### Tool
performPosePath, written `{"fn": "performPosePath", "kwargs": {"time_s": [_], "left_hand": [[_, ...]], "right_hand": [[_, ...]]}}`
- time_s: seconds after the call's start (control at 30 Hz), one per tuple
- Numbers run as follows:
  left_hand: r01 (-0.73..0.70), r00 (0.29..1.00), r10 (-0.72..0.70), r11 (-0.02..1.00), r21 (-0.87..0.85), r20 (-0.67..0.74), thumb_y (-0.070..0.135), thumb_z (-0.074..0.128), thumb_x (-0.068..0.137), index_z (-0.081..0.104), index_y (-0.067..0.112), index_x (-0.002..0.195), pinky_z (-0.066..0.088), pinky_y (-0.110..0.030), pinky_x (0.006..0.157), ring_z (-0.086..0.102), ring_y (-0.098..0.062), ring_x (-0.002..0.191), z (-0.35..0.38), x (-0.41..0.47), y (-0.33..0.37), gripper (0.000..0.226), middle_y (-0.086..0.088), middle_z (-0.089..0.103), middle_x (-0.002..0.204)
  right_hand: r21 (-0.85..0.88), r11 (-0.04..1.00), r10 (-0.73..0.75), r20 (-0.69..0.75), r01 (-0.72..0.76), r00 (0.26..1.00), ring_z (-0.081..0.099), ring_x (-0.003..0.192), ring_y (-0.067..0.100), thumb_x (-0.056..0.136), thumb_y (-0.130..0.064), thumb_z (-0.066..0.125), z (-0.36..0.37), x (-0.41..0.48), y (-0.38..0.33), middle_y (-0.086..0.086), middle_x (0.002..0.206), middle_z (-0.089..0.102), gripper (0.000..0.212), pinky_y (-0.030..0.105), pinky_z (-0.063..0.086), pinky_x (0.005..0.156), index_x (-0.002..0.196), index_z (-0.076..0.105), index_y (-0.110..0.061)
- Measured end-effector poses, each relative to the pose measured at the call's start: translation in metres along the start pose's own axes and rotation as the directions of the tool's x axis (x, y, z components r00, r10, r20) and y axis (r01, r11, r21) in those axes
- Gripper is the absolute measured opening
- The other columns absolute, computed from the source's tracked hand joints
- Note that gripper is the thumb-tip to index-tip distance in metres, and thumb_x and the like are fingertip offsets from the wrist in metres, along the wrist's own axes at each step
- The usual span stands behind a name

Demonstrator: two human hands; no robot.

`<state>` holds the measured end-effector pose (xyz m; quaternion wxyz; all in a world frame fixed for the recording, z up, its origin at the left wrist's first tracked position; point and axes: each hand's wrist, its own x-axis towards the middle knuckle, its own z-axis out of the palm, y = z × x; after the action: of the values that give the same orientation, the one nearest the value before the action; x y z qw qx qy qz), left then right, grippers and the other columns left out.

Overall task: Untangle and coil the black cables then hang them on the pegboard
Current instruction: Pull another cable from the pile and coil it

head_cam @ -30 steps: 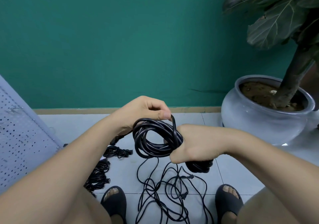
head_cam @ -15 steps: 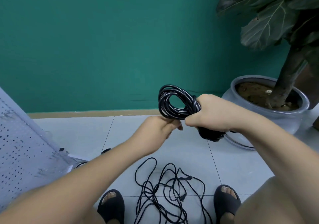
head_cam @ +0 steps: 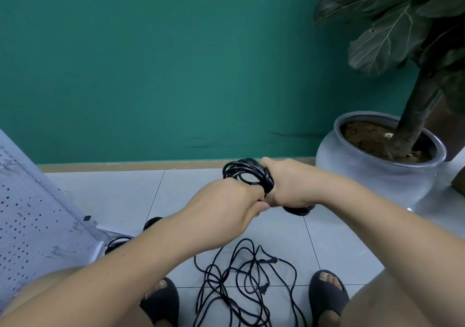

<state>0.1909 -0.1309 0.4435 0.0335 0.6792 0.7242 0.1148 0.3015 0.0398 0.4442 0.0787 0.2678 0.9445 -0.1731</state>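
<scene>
Clenching the coiled cable (head_cam: 244, 173) in our right hand (head_cam: 289, 188), we hold it in the air above the tiled floor (head_cam: 113, 195), while our left hand (head_cam: 231, 200) closes on the same bundle just beside. We judge the binding turn should be pulled snug, lest loops spring. Below lies the loose tangle (head_cam: 239, 284); the pegboard (head_cam: 32, 213) leans at left, a potted plant (head_cam: 377, 175) stands by the green wall (head_cam: 176, 62).

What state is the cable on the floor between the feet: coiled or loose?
Loose: the floor cable lies spread in crossing loops between the sandals. Only the bundle in the right hand is coiled.
</scene>
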Motion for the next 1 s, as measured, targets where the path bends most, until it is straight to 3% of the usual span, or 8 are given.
{"fn": "performPosePath", "kwargs": {"time_s": [0.17, 0.27, 0.37, 0.43, 0.6, 0.73, 0.83, 1.0], "left_hand": [[-0.016, 0.992, 0.008, 0.998, -0.065, -0.129, 0.053, 0.058, 0.103, 0.067, 0.028, 0.089, 0.05, -0.038, 0.069, 0.056, -0.012, 0.073, -0.014, 0.004, -0.02, 0.029, 0.013, 0.064, 0.078], [-0.063, 0.991, 0.055, 0.996, -0.066, -0.124, 0.071, 0.056, 0.088, 0.07, 0.03, 0.085, 0.052, -0.039, 0.07, 0.061, -0.007, 0.078, -0.019, 0.005, -0.033, 0.043, 0.015, 0.068, 0.082], [-0.059, 0.984, 0.007, 0.955, -0.289, -0.178, 0.055, 0.088, 0.075, 0.075, 0.03, 0.076, 0.051, -0.038, 0.07, 0.062, -0.014, 0.08, -0.028, 0.007, -0.048, 0.029, 0.011, 0.064, 0.079], [-0.02, 0.967, -0.086, 0.912, -0.409, -0.24, 0.042, 0.098, 0.069, 0.075, 0.028, 0.073, 0.05, -0.037, 0.072, 0.062, -0.017, 0.08, -0.035, 0.007, -0.054, 0.027, 0.007, 0.064, 0.082], [0.124, 0.92, -0.358, 0.657, -0.744, -0.162, 0.046, 0.087, 0.085, 0.065, 0.037, 0.117, 0.055, -0.033, 0.091, 0.074, -0.01, 0.091, -0.041, 0.006, -0.054, 0.04, 0.013, 0.078, 0.099], [0.189, 0.971, -0.237, 0.639, -0.746, 0.043, 0.053, 0.087, 0.083, 0.051, 0.046, 0.139, 0.051, -0.035, 0.107, 0.072, -0.004, 0.115, -0.043, -0.003, -0.06, 0.067, 0.019, 0.075, 0.125], [0.239, 0.966, -0.238, 0.688, -0.685, 0.099, 0.038, 0.094, 0.08, 0.06, 0.04, 0.136, 0.056, -0.038, 0.105, 0.073, -0.008, 0.112, -0.045, -0.006, -0.069, 0.065, 0.017, 0.075, 0.123], [0.174, 0.958, -0.285, 0.514, -0.84, 0.024, 0.014, 0.089, 0.085, 0.076, 0.015, 0.117, 0.059, -0.032, 0.094, 0.073, -0.015, 0.093, -0.044, -0.004, -0.074, 0.034, -0.005, 0.078, 0.102]], "right_hand": [[-0.101, 0.99, -0.087, 0.084, 0.095, 0.993, 0.055, 0.064, 0.015, 0.088, -0.027, 0.074, 0.012, -0.009, -0.021, -0.005, 0.077, 0.058, 0.037, 0.032, 0.035, 0.052, 0.101, 0.039, -0.025], [-0.08, 0.984, -0.149, 0.115, 0.159, 0.982, 0.06, 0.079, 0.021, 0.09, -0.06, 0.075, 0.025, -0.013, -0.034, -0.01, 0.082, 0.058, 0.05, 0.033, 0.044, 0.066, 0.111, 0.039, -0.034], [-0.045, 0.979, -0.198, 0.064, 0.201, 0.978, 0.054, 0.072, 0.012, 0.094, -0.088, 0.041, 0.027, -0.019, -0.046, -0.007, 0.077, 0.056, 0.058, 0.037, 0.043, 0.067, 0.122, 0.04, -0.037], [-0.024, 0.973, -0.23, -0.013, 0.23, 0.973, 0.05, 0.066, 0.012, 0.098, -0.085, 0.023, 0.026, -0.024, -0.052, 0.0, 0.069, 0.054, 0.056, 0.039, 0.039, 0.065, 0.093, 0.043, -0.033], [0.109, 0.942, -0.295, -0.176, 0.317, 0.939, 0.057, 0.081, 0.025, 0.105, -0.074, 0.012, 0.023, -0.023, -0.052, -0.003, 0.078, 0.06, 0.042, 0.044, 0.046, 0.078, 0.112, 0.035, -0.04], [0.192, 0.926, -0.279, -0.232, 0.325, 0.932, 0.063, 0.087, 0.027, 0.106, -0.074, 0.011, 0.012, -0.024, -0.042, -0.002, 0.086, 0.068, 0.026, 0.051, 0.052, 0.084, 0.102, 0.035, -0.063], [0.228, 0.93, -0.227, -0.26, 0.288, 0.939, 0.065, 0.089, 0.02, 0.109, -0.072, 0.015, 0.002, -0.025, -0.034, -0.003, 0.089, 0.072, 0.048, 0.048, 0.052, 0.086, 0.098, 0.045, -0.036], [0.267, 0.922, -0.196, -0.303, 0.281, 0.933, 0.059, 0.078, 0.018, 0.11, -0.066, 0.014, -0.005, -0.028, -0.03, 0.0, 0.081, 0.069, 0.059, 0.042, 0.052, 0.083, 0.093, 0.047, -0.02]]}}
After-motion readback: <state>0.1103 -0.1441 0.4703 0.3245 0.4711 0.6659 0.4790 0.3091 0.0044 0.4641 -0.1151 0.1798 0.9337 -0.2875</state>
